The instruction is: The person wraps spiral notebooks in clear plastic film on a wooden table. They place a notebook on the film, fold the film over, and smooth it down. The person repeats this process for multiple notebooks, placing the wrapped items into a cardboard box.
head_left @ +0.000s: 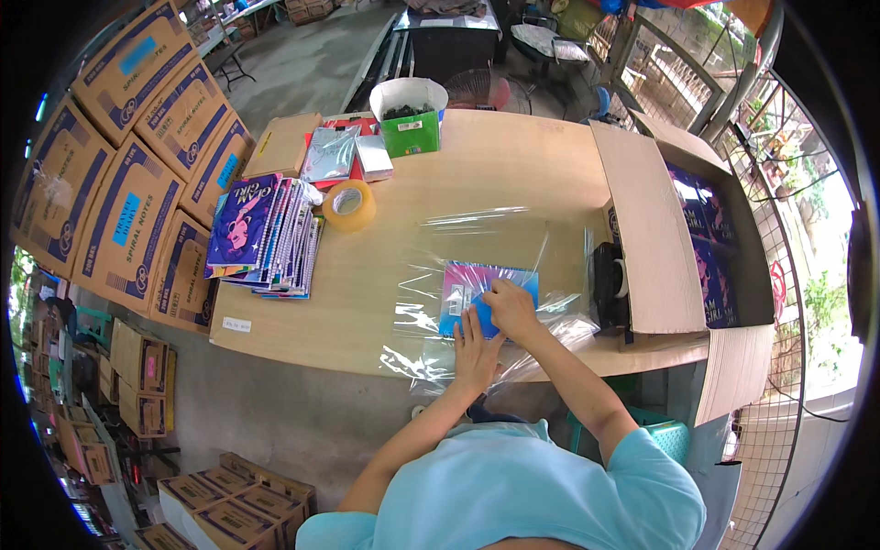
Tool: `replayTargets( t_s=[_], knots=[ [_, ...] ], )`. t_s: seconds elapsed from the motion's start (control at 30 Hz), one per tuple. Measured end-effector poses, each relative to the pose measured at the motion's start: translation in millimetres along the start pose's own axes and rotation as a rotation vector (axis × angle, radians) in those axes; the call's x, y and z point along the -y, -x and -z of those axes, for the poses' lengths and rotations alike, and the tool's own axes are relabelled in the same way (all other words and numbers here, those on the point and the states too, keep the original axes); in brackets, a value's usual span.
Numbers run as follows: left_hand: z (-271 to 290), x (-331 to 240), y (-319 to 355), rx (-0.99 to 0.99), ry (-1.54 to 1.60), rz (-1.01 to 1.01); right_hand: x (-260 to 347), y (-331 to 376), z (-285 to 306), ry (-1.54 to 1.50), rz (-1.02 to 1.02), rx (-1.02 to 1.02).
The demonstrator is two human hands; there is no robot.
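A blue and pink notebook (456,286) with a white label lies face down on a sheet of clear plastic film (417,325) spread over the table. Flat on the notebook's near edge rests my left hand (478,354), its fingers stretched out. My right hand (513,310) bears on the notebook's right side with its fingers curled together; what lies between those fingertips is hidden. The film reaches past the notebook on all sides, and its wrinkled near part hangs at the table edge.
Stacked spiral notebooks (243,220), a tape roll (349,204) and a green-and-white box (410,135) stand on the table's left half. An open carton (651,229) of notebooks is at the right, beside a black object (607,286). Sealed cartons (128,215) rise at far left.
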State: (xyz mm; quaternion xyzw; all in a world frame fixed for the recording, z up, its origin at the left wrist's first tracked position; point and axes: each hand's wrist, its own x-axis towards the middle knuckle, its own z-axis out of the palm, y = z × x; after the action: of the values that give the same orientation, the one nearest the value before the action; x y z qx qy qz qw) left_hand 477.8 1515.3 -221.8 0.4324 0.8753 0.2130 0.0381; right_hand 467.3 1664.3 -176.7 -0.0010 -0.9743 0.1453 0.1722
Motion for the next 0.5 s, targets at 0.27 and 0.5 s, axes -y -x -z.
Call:
replayTargets(
  t_s=[0.27, 0.5],
  knots=[
    [-5, 7, -12, 0.012, -0.012, 0.008, 12, 18, -13, -0.051, -0.14, 0.075],
    [-12, 12, -18, 0.001, -0.048, -0.032, 17, 23, -14, -0.065, -0.167, 0.042]
  ],
)
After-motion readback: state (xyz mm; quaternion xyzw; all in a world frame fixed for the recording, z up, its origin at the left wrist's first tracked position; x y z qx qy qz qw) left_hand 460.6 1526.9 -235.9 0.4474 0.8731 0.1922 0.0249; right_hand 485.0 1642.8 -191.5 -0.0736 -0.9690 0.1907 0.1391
